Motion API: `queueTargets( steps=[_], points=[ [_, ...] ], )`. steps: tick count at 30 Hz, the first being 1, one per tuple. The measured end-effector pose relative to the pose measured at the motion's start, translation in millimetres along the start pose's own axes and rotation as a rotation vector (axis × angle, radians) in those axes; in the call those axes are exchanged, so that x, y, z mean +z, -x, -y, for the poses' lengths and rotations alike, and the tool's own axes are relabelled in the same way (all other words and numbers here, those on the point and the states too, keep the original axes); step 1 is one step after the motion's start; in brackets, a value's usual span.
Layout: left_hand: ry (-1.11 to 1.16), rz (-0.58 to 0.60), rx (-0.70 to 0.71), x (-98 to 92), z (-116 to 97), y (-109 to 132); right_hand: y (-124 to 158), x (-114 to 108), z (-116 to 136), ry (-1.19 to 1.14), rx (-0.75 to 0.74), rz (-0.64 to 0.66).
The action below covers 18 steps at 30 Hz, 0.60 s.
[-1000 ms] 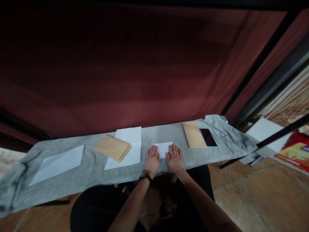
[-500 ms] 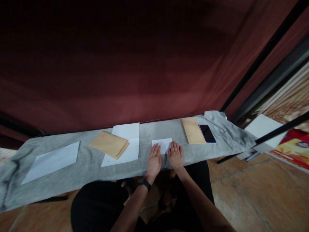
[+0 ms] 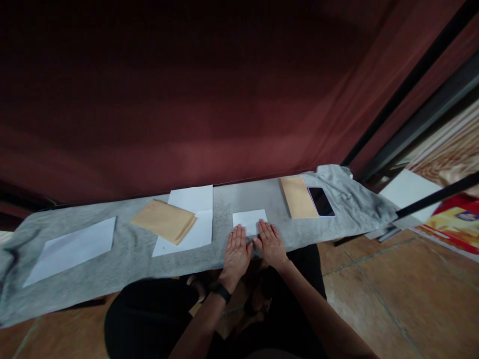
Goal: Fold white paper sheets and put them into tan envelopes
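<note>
A small white piece of paper [image 3: 249,218] lies flat on the grey cloth near the front edge of the narrow table. My left hand [image 3: 237,253] rests palm down on its lower left part, fingers stretched forward. On its lower right part lies my right hand [image 3: 271,244], also flat with the fingers extended. Nothing is gripped in either hand. The hands are close together, thumbs pointing toward each other, and their fingertips cover the paper's near corners.
Left of my hands, brown envelopes [image 3: 164,220] overlap a white sheet [image 3: 202,214]; another sheet [image 3: 73,251] lies farther left. More brown envelopes [image 3: 299,198] and a phone [image 3: 322,202] are at the right. Behind the table hangs a dark red curtain [image 3: 224,124].
Both hands have slid slightly back toward me on the small paper, so more of it shows. The whole view has shifted a little.
</note>
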<state>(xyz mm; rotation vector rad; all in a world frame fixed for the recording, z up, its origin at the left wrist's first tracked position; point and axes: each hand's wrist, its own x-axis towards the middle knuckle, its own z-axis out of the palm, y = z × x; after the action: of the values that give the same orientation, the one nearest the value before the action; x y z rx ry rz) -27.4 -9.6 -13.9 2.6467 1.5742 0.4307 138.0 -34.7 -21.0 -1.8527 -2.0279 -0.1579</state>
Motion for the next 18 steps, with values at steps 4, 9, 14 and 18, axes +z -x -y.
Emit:
queueTargets(
  steps=[4, 9, 14, 18],
  points=[
    [-0.016, -0.023, -0.047, -2.3, 4, 6, 6, 1, -6, 0.026, 0.04, -0.005],
    [-0.04, -0.04, -0.087, -6.2, 7, 8, 12, 0, -14, 0.038, 0.085, -0.003],
    [-0.033, -0.044, -0.122, -8.4, 8, 8, 16, -1, -20, 0.05, 0.104, 0.003],
    [-0.009, -0.053, -0.148, -9.3, 7, 6, 14, -4, -18, 0.035, 0.148, 0.012]
  ],
)
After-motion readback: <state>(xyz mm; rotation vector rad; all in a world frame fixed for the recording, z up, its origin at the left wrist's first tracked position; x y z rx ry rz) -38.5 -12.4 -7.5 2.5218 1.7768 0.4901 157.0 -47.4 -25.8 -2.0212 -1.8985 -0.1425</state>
